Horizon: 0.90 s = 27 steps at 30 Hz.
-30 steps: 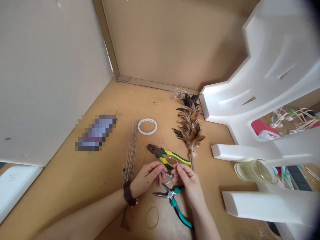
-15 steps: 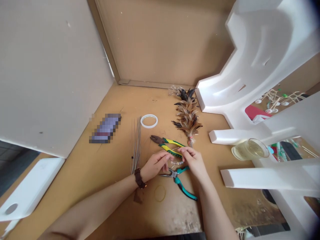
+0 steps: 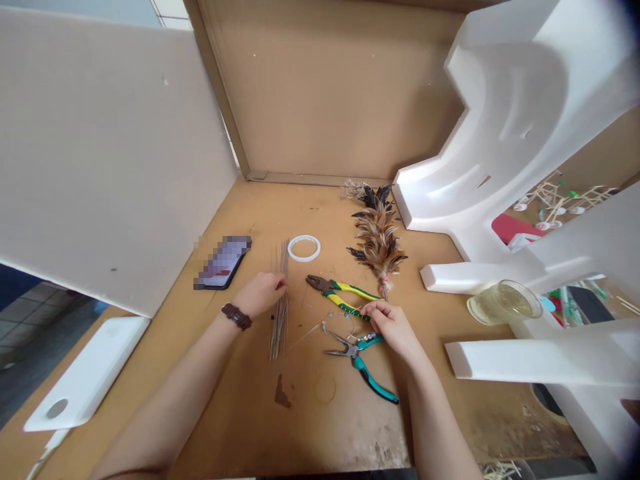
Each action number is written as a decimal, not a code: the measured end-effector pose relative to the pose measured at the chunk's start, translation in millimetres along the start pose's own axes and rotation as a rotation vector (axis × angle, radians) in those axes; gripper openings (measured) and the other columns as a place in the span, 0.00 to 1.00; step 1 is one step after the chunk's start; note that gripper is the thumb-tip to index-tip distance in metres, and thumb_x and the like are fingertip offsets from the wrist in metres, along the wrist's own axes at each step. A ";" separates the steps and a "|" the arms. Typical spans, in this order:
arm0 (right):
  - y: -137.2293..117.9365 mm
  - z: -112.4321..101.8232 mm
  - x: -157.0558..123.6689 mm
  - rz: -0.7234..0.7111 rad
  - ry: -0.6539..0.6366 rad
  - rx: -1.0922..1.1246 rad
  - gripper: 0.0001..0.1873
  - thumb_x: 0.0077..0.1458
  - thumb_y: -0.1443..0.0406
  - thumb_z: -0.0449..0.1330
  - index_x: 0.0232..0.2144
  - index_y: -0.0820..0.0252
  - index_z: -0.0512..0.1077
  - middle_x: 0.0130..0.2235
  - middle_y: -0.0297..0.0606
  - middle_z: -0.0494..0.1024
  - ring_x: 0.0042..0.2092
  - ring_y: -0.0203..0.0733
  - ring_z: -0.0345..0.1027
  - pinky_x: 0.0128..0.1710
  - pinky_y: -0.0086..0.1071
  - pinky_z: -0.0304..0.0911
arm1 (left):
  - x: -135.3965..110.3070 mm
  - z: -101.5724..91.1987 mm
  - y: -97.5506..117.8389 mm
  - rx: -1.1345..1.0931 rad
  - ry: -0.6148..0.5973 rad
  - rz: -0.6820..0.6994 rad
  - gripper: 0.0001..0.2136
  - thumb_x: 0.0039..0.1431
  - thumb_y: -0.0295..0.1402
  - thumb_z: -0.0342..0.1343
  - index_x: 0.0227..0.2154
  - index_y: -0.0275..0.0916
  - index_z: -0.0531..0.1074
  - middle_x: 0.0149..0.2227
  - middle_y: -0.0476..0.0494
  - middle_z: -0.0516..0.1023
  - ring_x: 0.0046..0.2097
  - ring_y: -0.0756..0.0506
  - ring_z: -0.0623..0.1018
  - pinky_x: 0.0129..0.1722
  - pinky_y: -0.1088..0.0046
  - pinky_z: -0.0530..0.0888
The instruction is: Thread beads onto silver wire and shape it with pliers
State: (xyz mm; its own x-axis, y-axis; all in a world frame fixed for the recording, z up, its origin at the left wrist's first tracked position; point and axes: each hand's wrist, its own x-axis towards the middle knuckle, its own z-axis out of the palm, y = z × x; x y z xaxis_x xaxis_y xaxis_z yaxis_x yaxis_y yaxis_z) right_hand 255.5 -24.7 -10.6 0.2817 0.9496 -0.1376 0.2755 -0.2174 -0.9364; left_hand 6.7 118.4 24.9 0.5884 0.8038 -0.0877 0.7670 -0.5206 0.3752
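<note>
Head: wires (image 3: 280, 319), long axis forward

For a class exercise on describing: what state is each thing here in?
Right hand: pinching the beaded wire
Beaded wire: curved
Left hand: curled at the wires
Wires: lying loose
Teal pliers: open
Yellow-green pliers: handles apart
Phone: screen lit
Glass: holding pale liquid
Tape roll: flat
Feather duster: lying down

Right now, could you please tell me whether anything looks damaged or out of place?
Yes, the tabletop: a dark, irregular patch sits between the wires and the near edge, and a pale, scuffed-looking area lies by that edge. Both break the tan surface.
</note>
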 end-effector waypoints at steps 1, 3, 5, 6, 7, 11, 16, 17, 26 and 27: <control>1.9 0.0 0.5 -0.006 0.010 -0.031 0.12 0.48 0.61 0.52 0.22 0.60 0.73 0.13 0.28 0.62 0.17 0.34 0.54 0.18 0.26 0.50 | -3.5 1.0 3.0 0.019 -0.045 0.019 0.09 0.52 0.28 0.46 0.24 0.36 0.72 0.26 0.41 0.76 0.30 0.44 0.74 0.29 0.72 0.64; 5.5 -0.9 1.4 -0.016 0.044 -0.101 0.12 0.47 0.62 0.52 0.22 0.59 0.74 0.16 0.30 0.68 0.19 0.35 0.58 0.20 0.27 0.52 | -13.8 5.9 15.1 0.058 -0.127 0.062 0.08 0.50 0.28 0.48 0.23 0.38 0.72 0.26 0.43 0.76 0.29 0.46 0.74 0.29 0.74 0.64; 7.8 -2.3 1.8 -0.021 0.085 -0.174 0.11 0.47 0.63 0.53 0.22 0.58 0.74 0.20 0.33 0.72 0.22 0.38 0.62 0.22 0.28 0.54 | -27.8 13.8 31.8 0.111 -0.187 0.098 0.06 0.49 0.29 0.51 0.22 0.37 0.72 0.26 0.43 0.76 0.30 0.45 0.75 0.28 0.74 0.65; 8.1 -2.9 1.6 -0.022 0.106 -0.210 0.11 0.47 0.63 0.53 0.22 0.57 0.74 0.21 0.33 0.73 0.23 0.38 0.63 0.23 0.29 0.55 | -35.4 18.7 40.3 0.143 -0.205 0.105 0.06 0.49 0.29 0.51 0.22 0.37 0.72 0.26 0.41 0.76 0.30 0.44 0.75 0.28 0.73 0.65; 7.8 -3.3 1.2 -0.022 0.128 -0.246 0.11 0.47 0.63 0.53 0.22 0.56 0.74 0.21 0.34 0.74 0.24 0.39 0.64 0.24 0.29 0.54 | -42.7 23.8 48.2 0.177 -0.215 0.108 0.06 0.49 0.29 0.51 0.24 0.35 0.73 0.28 0.38 0.76 0.30 0.42 0.75 0.28 0.71 0.66; 0.7 -1.9 -2.8 -0.032 0.248 -0.371 0.09 0.48 0.61 0.54 0.29 0.55 0.74 0.27 0.37 0.76 0.26 0.41 0.64 0.27 0.31 0.55 | -61.0 41.9 67.6 0.282 -0.231 0.081 0.12 0.51 0.19 0.43 0.31 0.29 0.72 0.33 0.28 0.74 0.30 0.38 0.76 0.26 0.66 0.68; -10.5 3.3 -9.3 -0.226 0.458 -0.376 0.13 0.53 0.61 0.51 0.38 0.58 0.71 0.39 0.41 0.74 0.23 0.36 0.60 0.30 0.32 0.58 | -60.7 42.5 63.4 0.320 -0.241 0.063 0.17 0.50 0.13 0.37 0.30 0.26 0.72 0.30 0.25 0.74 0.31 0.35 0.77 0.25 0.64 0.68; -12.1 4.8 -10.7 -0.258 0.472 -0.332 0.12 0.53 0.62 0.50 0.37 0.58 0.71 0.38 0.40 0.74 0.23 0.36 0.60 0.30 0.32 0.58 | -59.6 38.8 60.2 0.317 -0.239 0.068 0.16 0.49 0.13 0.38 0.29 0.26 0.72 0.30 0.26 0.74 0.31 0.36 0.77 0.26 0.65 0.68; -23.5 37.2 -23.0 -0.316 0.093 0.068 0.08 0.50 0.63 0.57 0.33 0.55 0.75 0.27 0.36 0.73 0.26 0.37 0.63 0.26 0.30 0.60 | -34.0 8.7 56.0 -0.408 -0.107 0.186 0.03 0.53 0.29 0.48 0.27 0.38 0.65 0.24 0.50 0.69 0.26 0.51 0.69 0.25 0.77 0.64; -23.6 41.0 -23.6 -0.300 0.038 0.115 0.08 0.49 0.63 0.58 0.33 0.55 0.75 0.28 0.36 0.73 0.27 0.38 0.64 0.27 0.31 0.61 | -30.1 12.1 60.1 -0.582 -0.121 0.187 0.04 0.53 0.31 0.49 0.27 0.37 0.64 0.22 0.51 0.67 0.24 0.52 0.67 0.24 0.78 0.63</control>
State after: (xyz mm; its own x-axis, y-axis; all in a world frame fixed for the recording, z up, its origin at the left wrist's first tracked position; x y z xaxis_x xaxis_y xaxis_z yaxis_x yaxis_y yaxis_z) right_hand 204.7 -32.7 1.6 0.2380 0.9579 0.1604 0.2463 0.1003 -0.9640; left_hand 38.1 59.4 38.9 0.7501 0.6583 -0.0635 0.4034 -0.3793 0.8327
